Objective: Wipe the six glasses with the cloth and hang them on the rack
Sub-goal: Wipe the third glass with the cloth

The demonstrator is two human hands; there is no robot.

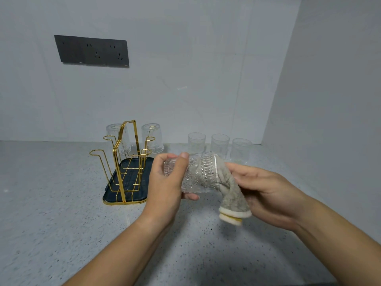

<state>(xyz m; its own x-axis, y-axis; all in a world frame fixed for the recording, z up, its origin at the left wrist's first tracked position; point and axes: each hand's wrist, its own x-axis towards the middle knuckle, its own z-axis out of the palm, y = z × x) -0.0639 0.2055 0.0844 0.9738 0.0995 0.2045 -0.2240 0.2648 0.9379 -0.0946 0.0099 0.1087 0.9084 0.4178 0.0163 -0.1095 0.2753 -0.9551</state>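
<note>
Embossed glasses: six, centre frame. Gold wire rack: one, on one dark tray. Cloth: one.

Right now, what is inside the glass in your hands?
Grey cloth is pushed into the mouth of the held glass, its tail hanging by the right hand. The embossed wall and left hand hide how deep.

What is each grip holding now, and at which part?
The left grip holds the glass by its base end; the right grip holds the cloth beside the glass's mouth.
</note>
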